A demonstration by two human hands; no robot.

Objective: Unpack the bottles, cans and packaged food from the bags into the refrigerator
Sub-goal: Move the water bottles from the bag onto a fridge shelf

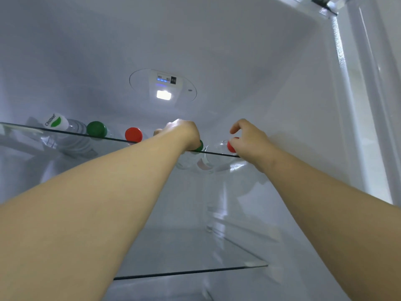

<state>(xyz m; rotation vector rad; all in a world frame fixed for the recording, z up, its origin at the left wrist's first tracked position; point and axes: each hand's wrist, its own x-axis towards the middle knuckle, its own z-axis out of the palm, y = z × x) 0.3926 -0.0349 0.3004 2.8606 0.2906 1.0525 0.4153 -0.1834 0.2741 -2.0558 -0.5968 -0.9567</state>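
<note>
left hand point(182, 133): curled over the green-cap bottle point(198, 146), which lies on its side on the top glass shelf point(65, 132).
right hand point(247, 140): fingers bent round the red-cap bottle point(231, 147) at its cap end, just beside the other.
handling: probably full clear plastic, weighty, slick, apt to roll; better gripped round the body.
neighbours: white-cap bottle point(54, 122), second green cap point(96, 129), second red cap point(133, 134) fill the left.
in the way: fridge wall point(293, 118) close on the right.

Bottles point(97, 129) are lying side by side on the upper shelf point(117, 139), seemingly caps frontward, the lower shelf point(191, 272) sitting beneath.
</note>
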